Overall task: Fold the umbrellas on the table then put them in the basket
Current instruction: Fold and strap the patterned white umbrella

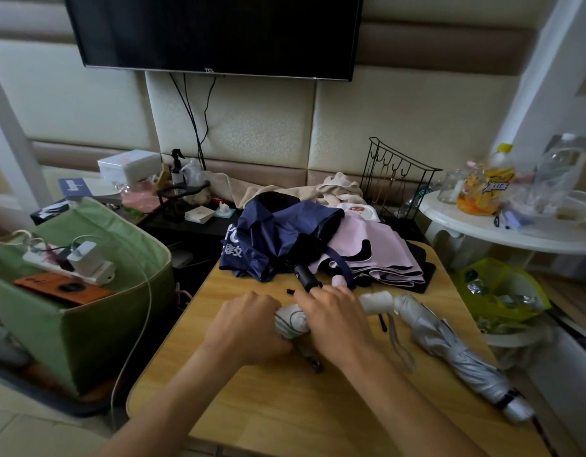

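A: Head view, status?

B: Both hands at the middle of the wooden table (285, 407). Left hand (248, 328) is curled around a rolled white umbrella (290, 321). Right hand (334, 319) clamps down on the same umbrella just beside it, knuckles up. A dark end of it pokes out under the hands toward the near edge.

A: Other umbrellas?

B: Three. Silver umbrella (456, 351) is folded, lying diagonal on the right side of the table, white handle next to the right hand. Navy umbrella (271, 239) is loose and crumpled at the far edge, black handle pointing at the hands. Pink umbrella (374, 255) is half collapsed, just right of the navy one and touching it.

A: Basket?

B: Green basket (87, 321) on the floor left of the table, near it. Holds a power strip (70, 265) with a charger, plus an orange box (63, 288). No umbrella visible inside.
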A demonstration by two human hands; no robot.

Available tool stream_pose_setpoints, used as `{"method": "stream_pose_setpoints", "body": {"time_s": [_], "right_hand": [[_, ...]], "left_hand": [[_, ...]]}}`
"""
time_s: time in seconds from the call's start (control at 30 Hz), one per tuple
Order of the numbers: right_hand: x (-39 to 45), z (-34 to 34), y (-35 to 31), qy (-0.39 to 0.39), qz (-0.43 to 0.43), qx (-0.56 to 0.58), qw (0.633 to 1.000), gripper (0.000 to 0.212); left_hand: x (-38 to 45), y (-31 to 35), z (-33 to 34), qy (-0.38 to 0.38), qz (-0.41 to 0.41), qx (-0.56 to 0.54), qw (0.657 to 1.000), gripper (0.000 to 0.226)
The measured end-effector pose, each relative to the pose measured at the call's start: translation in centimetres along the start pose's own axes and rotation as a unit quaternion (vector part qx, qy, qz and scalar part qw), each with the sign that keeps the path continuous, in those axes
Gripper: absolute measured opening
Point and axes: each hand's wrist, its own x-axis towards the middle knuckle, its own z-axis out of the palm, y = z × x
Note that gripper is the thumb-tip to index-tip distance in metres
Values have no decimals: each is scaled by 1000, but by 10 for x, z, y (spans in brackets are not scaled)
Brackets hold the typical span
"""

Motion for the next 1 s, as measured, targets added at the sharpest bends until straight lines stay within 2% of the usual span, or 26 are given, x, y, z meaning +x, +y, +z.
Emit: {"method": "stream_pose_setpoints", "body": {"time_s": [0.1,0.17,0.23,0.3,0.37,0.5,0.57,0.63,0.7,0.77,0.8,0.9,1.0], "right_hand": [[-1,-9,2,-62,-8,-10,998,19],[-2,-15,5,-81,-3,-10,997,17],[-1,-18,11,-108,24,9,994,33],[0,-19,17,-138,43,25,989,44],[1,-15,24,-170,48,30,984,51],[1,-6,31,-200,68,71,975,55],[-2,-5,31,-181,59,90,978,52],[-5,-4,29,-131,17,85,988,50],[-6,-1,25,-91,-22,49,994,60],[-5,3,20,-90,-29,6,996,74],[-5,5,18,-89,-25,-9,996,71],[-6,3,12,-83,-24,-19,996,36],[-8,-4,11,-105,-31,-4,994,22]], "left_hand": [[-1,-1,6,8,19,31,999,32],[0,1,13,65,38,32,997,35],[1,4,23,138,76,49,986,40],[2,9,33,150,81,72,983,52],[4,13,40,145,80,82,983,58],[9,11,38,131,123,127,976,51],[9,12,29,113,128,134,976,48],[8,11,22,74,104,112,985,47],[9,7,18,28,55,64,996,51],[10,3,14,-17,25,19,999,54],[10,2,14,-32,22,8,999,50],[7,0,14,-59,29,-7,998,39],[4,-1,13,-60,46,21,997,45]]}}
